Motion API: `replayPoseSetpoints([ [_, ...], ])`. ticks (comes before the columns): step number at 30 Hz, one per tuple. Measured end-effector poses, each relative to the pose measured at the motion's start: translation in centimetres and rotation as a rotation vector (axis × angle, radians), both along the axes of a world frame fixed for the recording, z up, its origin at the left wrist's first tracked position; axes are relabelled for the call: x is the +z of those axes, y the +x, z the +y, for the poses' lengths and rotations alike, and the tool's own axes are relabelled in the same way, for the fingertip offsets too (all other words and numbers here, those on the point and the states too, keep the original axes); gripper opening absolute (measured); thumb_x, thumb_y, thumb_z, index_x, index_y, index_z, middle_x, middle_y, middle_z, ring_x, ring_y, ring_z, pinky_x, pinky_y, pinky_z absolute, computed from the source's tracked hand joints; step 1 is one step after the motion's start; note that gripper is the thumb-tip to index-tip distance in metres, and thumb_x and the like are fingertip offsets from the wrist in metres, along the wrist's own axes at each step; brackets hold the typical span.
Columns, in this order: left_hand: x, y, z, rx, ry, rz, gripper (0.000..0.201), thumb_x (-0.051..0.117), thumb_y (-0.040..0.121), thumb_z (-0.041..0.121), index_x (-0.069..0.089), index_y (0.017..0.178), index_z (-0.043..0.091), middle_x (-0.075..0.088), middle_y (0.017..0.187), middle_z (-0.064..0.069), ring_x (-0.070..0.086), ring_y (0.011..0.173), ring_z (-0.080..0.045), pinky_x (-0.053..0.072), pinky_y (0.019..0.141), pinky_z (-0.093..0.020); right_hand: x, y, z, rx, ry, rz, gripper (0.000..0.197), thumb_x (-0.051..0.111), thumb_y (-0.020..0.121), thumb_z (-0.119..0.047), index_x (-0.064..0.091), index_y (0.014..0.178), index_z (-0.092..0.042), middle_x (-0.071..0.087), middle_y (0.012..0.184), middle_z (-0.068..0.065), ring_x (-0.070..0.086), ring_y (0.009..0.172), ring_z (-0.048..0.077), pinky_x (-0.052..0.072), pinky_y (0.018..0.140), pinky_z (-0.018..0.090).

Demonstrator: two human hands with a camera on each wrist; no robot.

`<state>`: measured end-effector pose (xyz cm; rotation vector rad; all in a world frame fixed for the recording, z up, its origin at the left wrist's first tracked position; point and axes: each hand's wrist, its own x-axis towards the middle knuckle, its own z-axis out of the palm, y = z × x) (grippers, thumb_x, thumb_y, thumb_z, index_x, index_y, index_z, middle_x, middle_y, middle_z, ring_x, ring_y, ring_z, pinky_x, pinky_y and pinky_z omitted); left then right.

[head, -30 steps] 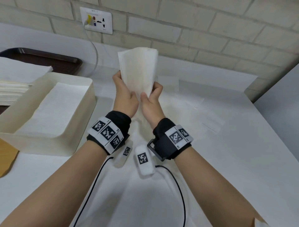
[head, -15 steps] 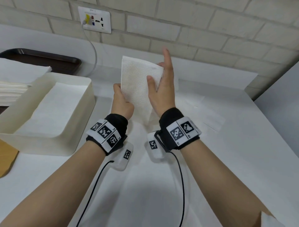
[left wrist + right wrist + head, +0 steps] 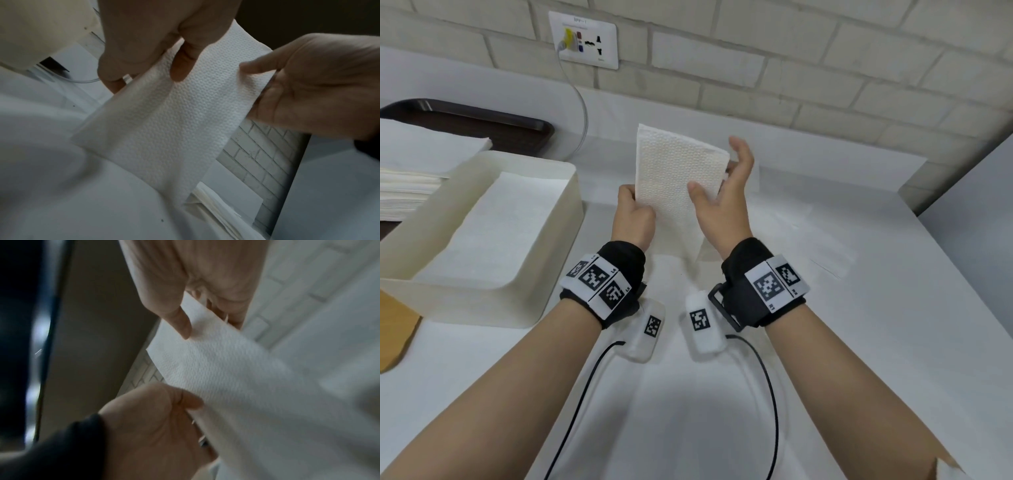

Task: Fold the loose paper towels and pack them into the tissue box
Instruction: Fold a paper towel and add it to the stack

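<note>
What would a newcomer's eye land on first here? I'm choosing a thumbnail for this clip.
First, the folded paper towel held upright above the white table, pinched at its left edge by the left hand and by the right hand at its right edge. Next, the cream tissue box at left, open, with a towel lying inside. Behind it, a stack of loose towels.

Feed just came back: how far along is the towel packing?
Done: white sheets already lie in the tissue box. In hand: left hand and right hand hold one paper towel upright between them. Left: packing it, plus the stack beyond the box.
</note>
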<state>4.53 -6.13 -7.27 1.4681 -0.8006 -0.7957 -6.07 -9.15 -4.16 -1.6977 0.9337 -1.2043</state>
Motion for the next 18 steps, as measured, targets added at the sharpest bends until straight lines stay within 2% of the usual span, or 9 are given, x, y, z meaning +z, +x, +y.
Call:
replayPoseSetpoints([
  [3,0.5,-0.2,0.3,-0.002,0.002,0.033,0.015,0.033,0.088,-0.005,0.038,0.097,0.006,0.04,0.075,0.004,0.037,0.065,-0.006,0.03,0.043,-0.003,-1.7,0.4,0.5,0.044,0.292,0.09,0.042,0.04,0.094,-0.002,0.025,0.133,-0.009,0.044,0.113,-0.001,0.049,0.104,0.014,0.038,0.087,0.02],
  [6,1.2,-0.3,1.0,-0.032,0.004,-0.006,0.015,0.033,0.091,-0.001,0.037,0.101,0.009,0.042,0.076,0.006,0.038,0.067,-0.004,0.031,0.043,-0.002,-2.4,0.5,0.6,0.043,0.36,0.123,0.028,0.033,0.097,-0.007,0.032,0.125,-0.009,0.047,0.112,0.0,0.047,0.101,0.013,0.037,0.087,0.023],
  [9,2.2,0.2,2.0,-0.058,0.02,-0.134,0.032,0.039,0.091,-0.001,0.033,0.12,0.01,0.045,0.086,0.01,0.044,0.074,-0.001,0.035,0.049,-0.001,-1.3,1.0,0.4,0.042,0.357,0.091,0.023,0.033,0.097,-0.009,0.031,0.12,-0.014,0.049,0.106,-0.006,0.048,0.094,0.008,0.041,0.084,0.022],
  [12,3.5,1.2,3.6,-0.082,0.088,-0.245,0.059,0.051,0.088,0.0,0.02,0.137,0.01,0.046,0.096,0.004,0.047,0.083,-0.011,0.035,0.057,-0.009,-0.1,1.6,-0.3,0.063,0.379,0.139,0.031,0.035,0.096,-0.012,0.029,0.126,-0.014,0.052,0.108,-0.002,0.054,0.101,0.019,0.045,0.09,0.036],
  [14,4.2,2.0,5.2,-0.123,0.136,-0.337,0.077,0.058,0.085,0.001,0.009,0.143,0.017,0.048,0.089,0.005,0.049,0.079,-0.012,0.036,0.059,-0.009,0.7,2.0,-0.6,0.107,0.431,0.173,0.029,0.038,0.095,-0.012,0.03,0.123,-0.015,0.054,0.115,0.005,0.057,0.106,0.027,0.049,0.088,0.044],
  [16,4.8,2.8,7.2,-0.148,0.13,-0.4,0.085,0.062,0.082,0.0,0.008,0.143,0.026,0.051,0.086,0.007,0.053,0.075,-0.007,0.04,0.063,-0.015,1.4,2.3,-0.6,0.21,0.49,0.18,0.027,0.042,0.094,-0.011,0.033,0.119,-0.015,0.055,0.111,0.004,0.06,0.097,0.023,0.052,0.076,0.038],
  [18,5.2,4.1,8.8,-0.139,0.099,-0.4,0.072,0.062,0.079,-0.003,0.027,0.13,0.034,0.055,0.092,0.005,0.058,0.078,-0.007,0.044,0.06,-0.015,2.2,2.9,-0.5,0.325,0.485,0.146,0.031,0.047,0.092,-0.004,0.031,0.116,-0.016,0.056,0.108,0.002,0.059,0.085,0.016,0.052,0.066,0.029],
])
